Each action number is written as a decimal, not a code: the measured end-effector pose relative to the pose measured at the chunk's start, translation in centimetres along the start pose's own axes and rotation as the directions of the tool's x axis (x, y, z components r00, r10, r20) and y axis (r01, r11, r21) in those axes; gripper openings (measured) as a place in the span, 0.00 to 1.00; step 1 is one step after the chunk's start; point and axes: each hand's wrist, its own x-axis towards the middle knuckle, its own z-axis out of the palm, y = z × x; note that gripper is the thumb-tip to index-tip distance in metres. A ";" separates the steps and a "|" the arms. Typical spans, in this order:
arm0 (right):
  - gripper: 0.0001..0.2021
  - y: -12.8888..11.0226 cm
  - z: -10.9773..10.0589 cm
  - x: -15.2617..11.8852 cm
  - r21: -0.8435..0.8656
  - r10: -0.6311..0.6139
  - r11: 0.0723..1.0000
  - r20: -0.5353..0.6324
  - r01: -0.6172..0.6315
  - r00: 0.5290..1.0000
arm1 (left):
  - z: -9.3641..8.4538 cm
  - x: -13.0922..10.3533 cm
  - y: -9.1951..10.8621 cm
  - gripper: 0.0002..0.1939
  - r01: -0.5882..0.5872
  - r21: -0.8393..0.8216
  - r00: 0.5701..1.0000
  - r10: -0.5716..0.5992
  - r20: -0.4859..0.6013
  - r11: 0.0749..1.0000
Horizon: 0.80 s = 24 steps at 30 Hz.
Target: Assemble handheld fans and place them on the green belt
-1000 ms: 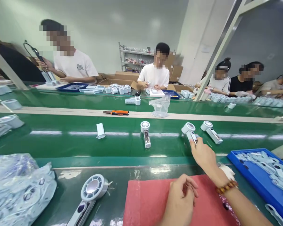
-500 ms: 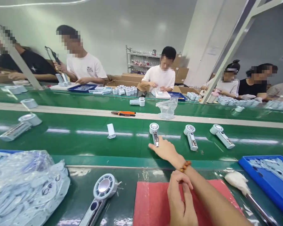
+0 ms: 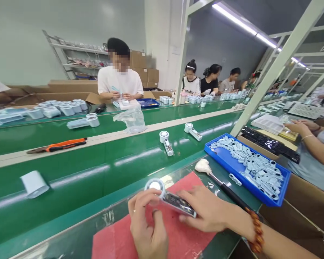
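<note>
A pale blue handheld fan (image 3: 179, 203) is held low over a red mat (image 3: 113, 239), tilted, with its round head to the left and the dark inside of its handle showing. My right hand (image 3: 209, 208), with a beaded bracelet at the wrist, grips the lower handle between thumb and fingers. At the head, my left hand (image 3: 148, 226) curls its fingers over the near rim, the thumb below; part of the head is hidden by them. To the right lies a rod with a black grip (image 3: 229, 194) and a white wrapped tip (image 3: 202, 166).
A blue tray (image 3: 218, 154) of pale blue parts stands at right. On the green belt (image 3: 129, 162) lie two more fans (image 3: 166, 143) (image 3: 193, 131) and a pale blue casing (image 3: 34, 184). Orange-handled pliers (image 3: 66, 144) and a plastic bag (image 3: 132, 120) rest beyond. Co-workers sit opposite; another person's arms (image 3: 311, 135) are at right.
My right hand has brought a fan from the belt back over the red mat, and my left hand has come to its head. The view has swung right.
</note>
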 end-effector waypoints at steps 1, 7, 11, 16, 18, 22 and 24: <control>0.22 0.6 0.4 -1.8 -0.005 -0.020 1.000 0.009 0.020 1.000 | 0.0 -0.2 0.0 0.13 -0.021 0.040 0.996 0.017 0.086 0.999; 0.32 6.8 -0.7 -8.1 0.030 0.109 0.994 -0.372 -0.105 0.922 | 0.5 -1.0 -0.4 0.11 0.024 0.101 0.900 -0.065 0.430 0.995; 0.27 14.9 -4.2 -10.3 0.145 0.532 0.793 -0.640 -0.592 0.555 | 0.3 -0.1 -0.8 0.10 0.082 0.070 0.817 -0.107 0.566 0.994; 0.19 21.5 -5.9 -11.6 0.225 0.724 0.546 -0.611 -0.807 0.319 | 0.2 0.2 -0.9 0.10 0.112 0.020 0.788 -0.101 0.607 0.993; 0.17 22.0 -5.9 -11.7 0.237 0.749 0.541 -0.573 -0.807 0.334 | 0.3 -0.3 -0.8 0.09 0.115 -0.003 0.813 -0.092 0.574 0.993; 0.18 20.7 -6.1 -11.7 0.337 0.741 0.573 -0.602 -0.747 0.296 | 0.4 -1.1 -0.1 0.08 0.087 -0.010 0.847 -0.069 0.527 0.996; 0.22 19.3 -6.4 -11.6 0.415 0.730 0.615 -0.622 -0.671 0.284 | 0.5 -1.1 0.4 0.07 0.104 -0.010 0.852 -0.084 0.518 0.995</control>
